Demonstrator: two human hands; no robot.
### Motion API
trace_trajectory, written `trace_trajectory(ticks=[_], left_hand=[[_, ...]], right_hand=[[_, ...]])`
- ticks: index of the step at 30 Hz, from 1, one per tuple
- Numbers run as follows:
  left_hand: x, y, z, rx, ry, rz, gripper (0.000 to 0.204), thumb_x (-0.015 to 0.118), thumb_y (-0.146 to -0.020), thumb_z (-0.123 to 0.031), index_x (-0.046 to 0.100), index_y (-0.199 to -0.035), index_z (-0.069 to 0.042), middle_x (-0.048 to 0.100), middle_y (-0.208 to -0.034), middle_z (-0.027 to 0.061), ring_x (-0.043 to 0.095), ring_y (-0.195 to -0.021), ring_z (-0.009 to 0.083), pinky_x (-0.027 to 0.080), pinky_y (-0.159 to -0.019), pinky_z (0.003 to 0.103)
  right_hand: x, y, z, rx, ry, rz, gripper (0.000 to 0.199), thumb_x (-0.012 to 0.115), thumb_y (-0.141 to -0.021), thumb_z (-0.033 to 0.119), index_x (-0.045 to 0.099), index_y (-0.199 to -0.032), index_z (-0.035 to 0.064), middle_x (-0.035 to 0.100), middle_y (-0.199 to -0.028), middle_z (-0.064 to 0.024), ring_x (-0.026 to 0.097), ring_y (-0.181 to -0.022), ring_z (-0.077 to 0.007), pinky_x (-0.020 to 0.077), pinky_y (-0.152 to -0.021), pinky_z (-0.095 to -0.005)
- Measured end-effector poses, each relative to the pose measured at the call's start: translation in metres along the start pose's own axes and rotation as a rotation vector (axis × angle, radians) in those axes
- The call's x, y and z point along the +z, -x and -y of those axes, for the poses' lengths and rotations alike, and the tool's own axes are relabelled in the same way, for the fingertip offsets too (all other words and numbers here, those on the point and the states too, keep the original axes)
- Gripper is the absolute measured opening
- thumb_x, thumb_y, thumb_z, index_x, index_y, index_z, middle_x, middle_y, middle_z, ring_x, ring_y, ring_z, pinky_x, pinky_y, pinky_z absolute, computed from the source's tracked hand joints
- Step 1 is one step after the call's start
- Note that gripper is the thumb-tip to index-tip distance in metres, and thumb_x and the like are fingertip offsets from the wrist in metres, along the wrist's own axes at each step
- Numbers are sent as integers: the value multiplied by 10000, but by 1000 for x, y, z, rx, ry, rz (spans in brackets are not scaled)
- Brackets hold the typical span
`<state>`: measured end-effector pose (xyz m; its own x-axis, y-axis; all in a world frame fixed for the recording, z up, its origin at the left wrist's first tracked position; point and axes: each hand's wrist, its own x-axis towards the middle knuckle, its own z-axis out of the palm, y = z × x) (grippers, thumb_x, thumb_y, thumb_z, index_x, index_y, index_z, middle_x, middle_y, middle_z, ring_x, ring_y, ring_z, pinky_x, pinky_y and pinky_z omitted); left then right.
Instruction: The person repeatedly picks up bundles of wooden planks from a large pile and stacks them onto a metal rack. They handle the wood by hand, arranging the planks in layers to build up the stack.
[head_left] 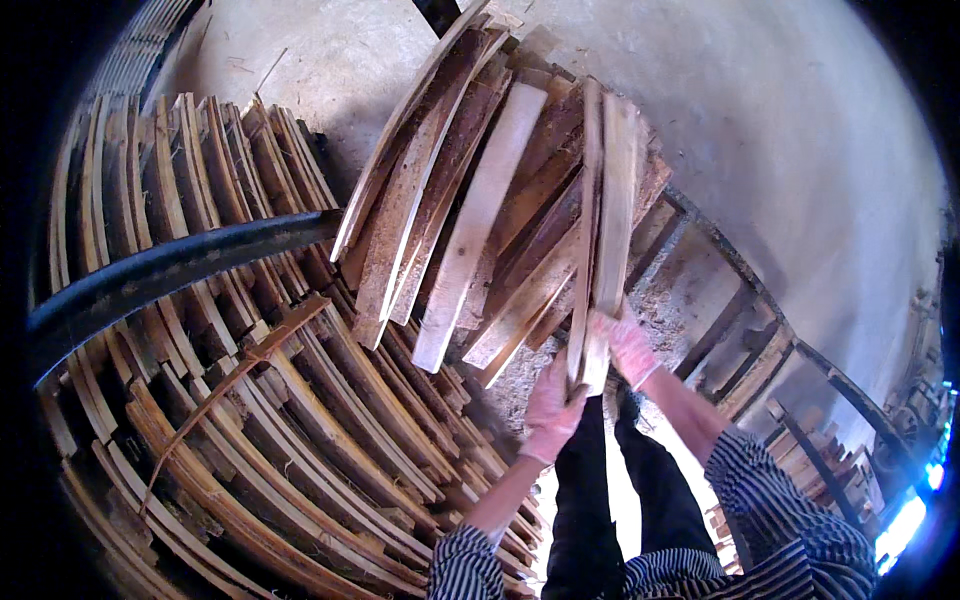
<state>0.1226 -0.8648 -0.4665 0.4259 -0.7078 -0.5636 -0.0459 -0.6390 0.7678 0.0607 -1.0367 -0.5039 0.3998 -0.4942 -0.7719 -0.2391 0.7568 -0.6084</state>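
Two long, narrow wooden boards stand side by side in front of me, their near ends between my hands. My left hand (553, 408), in a thin pinkish glove, is closed round the lower end of the left board (588, 200), which shows its edge. Slightly farther up, my right hand (622, 345), gloved the same way, grips the paler right board (619, 190) near its low end. Their far ends lie over a loose heap of rough boards. Close by on the left in that heap is a pale, flat board (480, 225).
At the left, a large stack of boards (300, 440) fills the floor side, crossed by a dark curved metal bar (180, 262) and a thin brown strip (235, 375). A metal frame (745, 270) runs along the right. Beyond lies a pale concrete floor (790, 120).
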Motion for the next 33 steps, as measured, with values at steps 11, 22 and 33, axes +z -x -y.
trace_trajectory(ticks=[11,22,33], left_hand=[[-74,-22,117,-392,-90,-933,711,718,-917,-479,531,-1330,67,608,-1304,243,588,-1186,332,469,-1009,417],[-35,-8,184,-674,508,-391,830,680,-912,-586,546,-1378,87,603,-1356,208,563,-1234,211,440,-1045,301],[-23,-63,60,-621,-771,329,934,626,-705,-842,719,-1154,-28,701,-1156,259,693,-1084,368,541,-917,448]], right_hand=[[39,-65,-66,83,467,-370,1264,906,-688,472,161,-1575,-33,414,-1519,-234,440,-1381,-326,363,-1144,-381],[-6,-62,-72,148,303,-169,1286,878,-718,547,113,-1586,-15,472,-1474,-218,472,-1342,-313,385,-1109,-382],[-106,-70,-88,150,-191,146,746,827,-854,364,471,-1426,43,612,-1258,-54,581,-1148,-198,463,-1017,-364]])
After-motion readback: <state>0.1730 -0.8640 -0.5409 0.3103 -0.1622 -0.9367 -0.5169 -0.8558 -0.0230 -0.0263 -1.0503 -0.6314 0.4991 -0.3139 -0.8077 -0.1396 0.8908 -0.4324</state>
